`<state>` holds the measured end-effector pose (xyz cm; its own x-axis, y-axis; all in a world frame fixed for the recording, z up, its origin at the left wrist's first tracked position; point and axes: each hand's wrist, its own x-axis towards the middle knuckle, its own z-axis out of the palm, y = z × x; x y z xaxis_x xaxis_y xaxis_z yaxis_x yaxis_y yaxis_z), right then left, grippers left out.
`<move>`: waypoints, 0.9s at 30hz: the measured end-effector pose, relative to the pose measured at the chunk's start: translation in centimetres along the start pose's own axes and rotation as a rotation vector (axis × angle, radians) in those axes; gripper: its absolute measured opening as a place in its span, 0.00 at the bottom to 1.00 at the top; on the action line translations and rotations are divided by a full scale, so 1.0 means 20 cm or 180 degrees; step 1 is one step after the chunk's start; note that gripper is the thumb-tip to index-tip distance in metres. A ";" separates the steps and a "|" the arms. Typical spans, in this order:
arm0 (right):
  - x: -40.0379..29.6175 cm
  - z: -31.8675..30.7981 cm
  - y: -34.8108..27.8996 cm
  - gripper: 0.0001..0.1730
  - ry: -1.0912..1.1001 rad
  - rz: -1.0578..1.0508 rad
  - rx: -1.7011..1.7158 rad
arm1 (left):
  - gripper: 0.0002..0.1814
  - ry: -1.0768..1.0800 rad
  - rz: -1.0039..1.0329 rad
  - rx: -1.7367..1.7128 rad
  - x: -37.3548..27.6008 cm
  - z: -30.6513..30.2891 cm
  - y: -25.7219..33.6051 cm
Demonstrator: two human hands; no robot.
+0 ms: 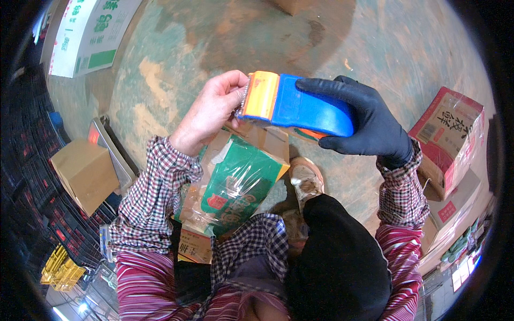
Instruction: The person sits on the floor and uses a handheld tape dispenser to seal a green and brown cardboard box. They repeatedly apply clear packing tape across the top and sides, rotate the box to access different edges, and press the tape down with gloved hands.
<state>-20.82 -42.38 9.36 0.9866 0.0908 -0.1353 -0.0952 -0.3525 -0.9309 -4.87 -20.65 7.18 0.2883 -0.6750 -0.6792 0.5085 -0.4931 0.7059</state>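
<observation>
My right hand (361, 116), in a black glove, grips the blue body of a handheld packing tape dispenser (297, 104) at its rounded end. The bare fingers of my left hand (217, 104) are at its orange front, by the serrated metal cutting edge; whether they pinch the tape end cannot be told. Below my left hand, close to my legs, stands a green and brown cardboard box (241, 180) with shiny clear wrap or tape over it. Part of the box is hidden by my left forearm and checked apron.
A small brown carton (84, 172) stands at the left near stacked black crates (52, 212) and a yellow basket (62, 269). Red and brown cartons (449, 136) are at the right. A white and green carton (90, 36) lies upper left. My shoe (306, 178) is beside the green box.
</observation>
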 end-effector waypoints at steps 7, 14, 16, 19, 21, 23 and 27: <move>-0.08 -0.02 0.05 0.36 0.0044 0.0730 0.0947 | 0.03 0.0715 -0.0230 0.0716 0.01 -0.47 0.09; -0.02 0.05 0.09 0.34 -0.0400 0.1224 0.1508 | 0.05 0.0979 -0.1047 0.0360 0.05 -0.77 -0.08; 0.01 0.06 0.09 0.33 -0.0472 0.1321 0.1596 | 0.06 0.0958 -0.1261 0.0327 0.07 -0.81 -0.12; 0.06 0.07 0.09 0.33 -0.0606 0.1320 0.1685 | 0.05 0.0915 -0.1311 0.0337 0.04 -0.85 -0.15; 0.10 0.06 0.10 0.34 -0.0748 0.1281 0.1614 | 0.04 0.0988 -0.1443 0.0207 0.03 -0.86 -0.15; 0.12 0.07 0.12 0.34 -0.0829 0.1318 0.1751 | 0.04 0.0998 -0.1564 0.0104 0.01 -0.88 -0.16; 0.14 0.08 0.12 0.34 -0.0927 0.1392 0.1898 | 0.04 0.0897 -0.1731 0.0000 -0.01 -0.90 -0.23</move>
<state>-18.55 -41.42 6.28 0.7770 0.3283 -0.5371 -0.6020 0.1383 -0.7864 7.45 -8.41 0.48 0.1909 -0.1554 -0.9692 0.6431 -0.7262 0.2431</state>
